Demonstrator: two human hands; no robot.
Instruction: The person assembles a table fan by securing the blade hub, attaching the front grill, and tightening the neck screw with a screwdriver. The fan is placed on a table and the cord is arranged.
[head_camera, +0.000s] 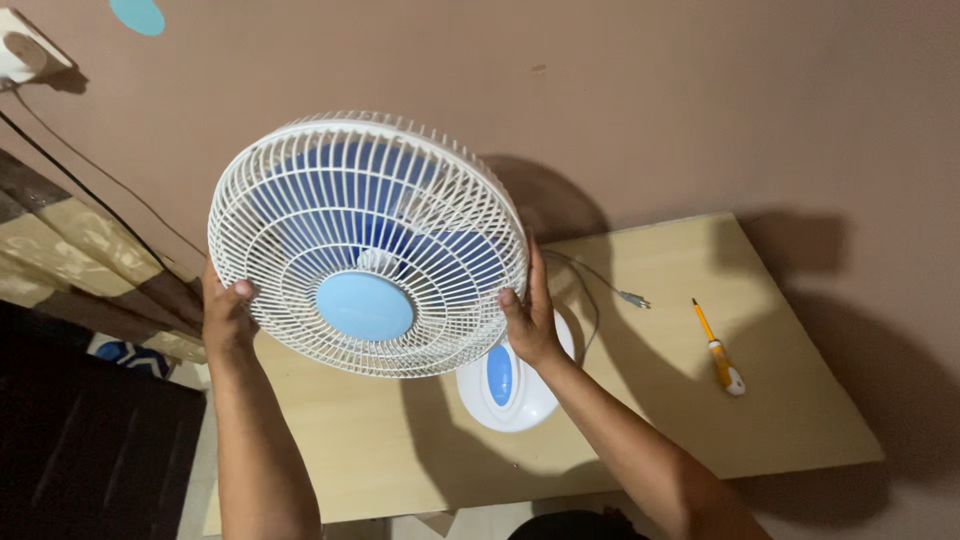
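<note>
Both hands, left (228, 318) and right (530, 318), gripped the assembled white wire-caged fan with blue blades (366, 243) above the pale wooden tabletop (640, 400); yellow-handled screwdriver (719, 350) lay unused, plug unconnected.

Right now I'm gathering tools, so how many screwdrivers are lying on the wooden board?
1. A yellow-handled screwdriver lies on the pale wooden board, right of the white fan. Others may be hidden behind the fan.
</note>
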